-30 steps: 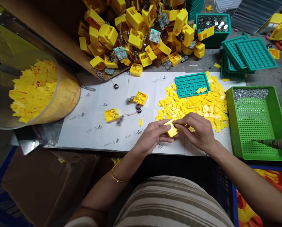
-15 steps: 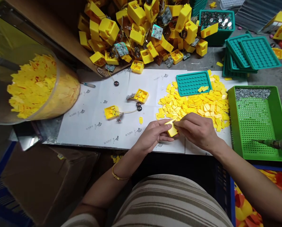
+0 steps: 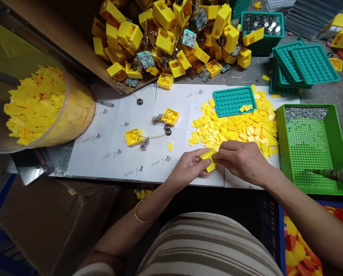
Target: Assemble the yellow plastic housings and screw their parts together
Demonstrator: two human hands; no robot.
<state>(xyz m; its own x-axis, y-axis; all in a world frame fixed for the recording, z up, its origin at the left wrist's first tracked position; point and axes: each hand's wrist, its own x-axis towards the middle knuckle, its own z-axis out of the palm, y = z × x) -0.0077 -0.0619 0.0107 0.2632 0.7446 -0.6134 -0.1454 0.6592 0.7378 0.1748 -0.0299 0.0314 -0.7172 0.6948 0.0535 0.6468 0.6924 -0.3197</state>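
A yellow plastic casing (image 3: 208, 158) is held over the front edge of the white paper, gripped by the thumb and fingers of my left hand (image 3: 191, 165). My right hand (image 3: 240, 159) is pinched against the casing's right side; its fingertips hide whatever is between them. Two opened yellow casings with wired parts, one (image 3: 170, 116) behind the other (image 3: 134, 137), lie left of my hands. A single small yellow plate (image 3: 170, 146) rests near them. Just beyond my right hand spreads a pile of small yellow plates (image 3: 234, 128).
A green basket (image 3: 283, 153) with screws and a screwdriver tip (image 3: 329, 174) stands at right. Behind are a teal tray (image 3: 220, 103), stacked teal trays (image 3: 315, 63) and a box of round metal discs (image 3: 263, 42). A clear tub (image 3: 79, 111) of yellow pieces stands left, near heaped casings (image 3: 165, 40).
The casing has turned in my left hand and now shows another side. My right hand stays pinched at its right side, slightly lower. The view has shifted a little.
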